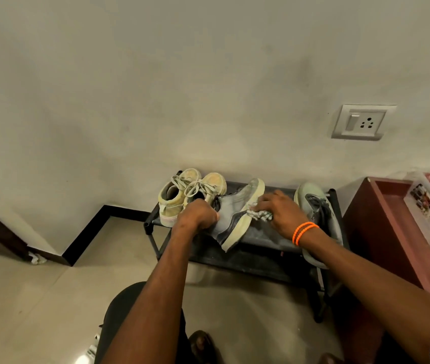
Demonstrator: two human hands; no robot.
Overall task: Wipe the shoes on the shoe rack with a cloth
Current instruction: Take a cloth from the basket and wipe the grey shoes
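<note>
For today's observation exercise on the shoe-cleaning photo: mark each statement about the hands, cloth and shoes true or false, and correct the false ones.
1. The left hand grips the grey shoe. True.
2. The cloth is in the left hand. False: the right hand holds it.
3. The beige shoes stand left of the grey shoe on the shoe rack. True.
4. The orange bands are on the left wrist. False: the right wrist.

Left hand (199, 212) grips the grey shoe (237, 210) tilted on the rack (269, 236) — right hand (281, 208) presses a cloth (260, 214) against its sole.
</note>
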